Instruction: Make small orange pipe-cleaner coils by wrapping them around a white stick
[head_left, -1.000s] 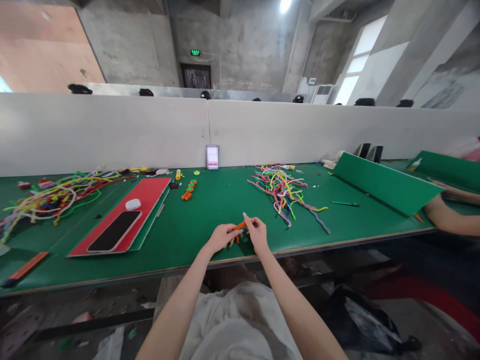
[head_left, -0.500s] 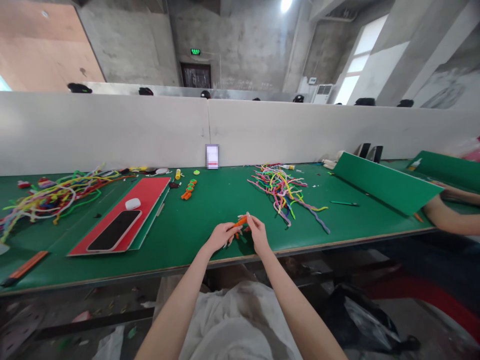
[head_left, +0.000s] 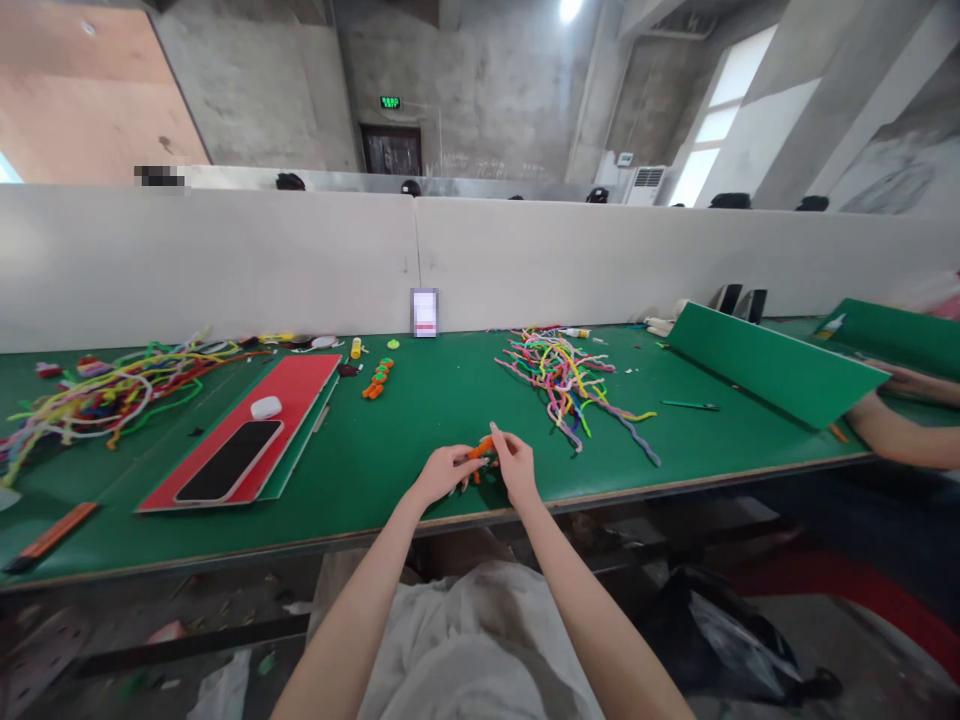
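Between my two hands, close to the table's front edge, is an orange pipe cleaner [head_left: 481,449] bent into a small shape. My left hand [head_left: 444,474] pinches it from the left. On the other side, my right hand [head_left: 515,465] has its thumb and fingers closed on its right part. Fingers cover much of the piece, so its full form is hidden. Farther back on the green table [head_left: 420,410] lies a twisted orange and green pipe cleaner figure [head_left: 377,379]. A loose heap of coloured pipe cleaners [head_left: 559,370] spreads to the right of my hands.
At left, a phone [head_left: 229,461] and white earbud case [head_left: 265,408] rest on a red board [head_left: 300,385]. Another pipe cleaner pile [head_left: 127,390] and a box cutter [head_left: 52,537] lie beyond. Rightward stand a green board [head_left: 772,365] and a person's arm [head_left: 907,435].
My fingers have shifted slightly around the orange pipe cleaner, and my right fingertips have risen a little. Both hands stay in nearly the same place.
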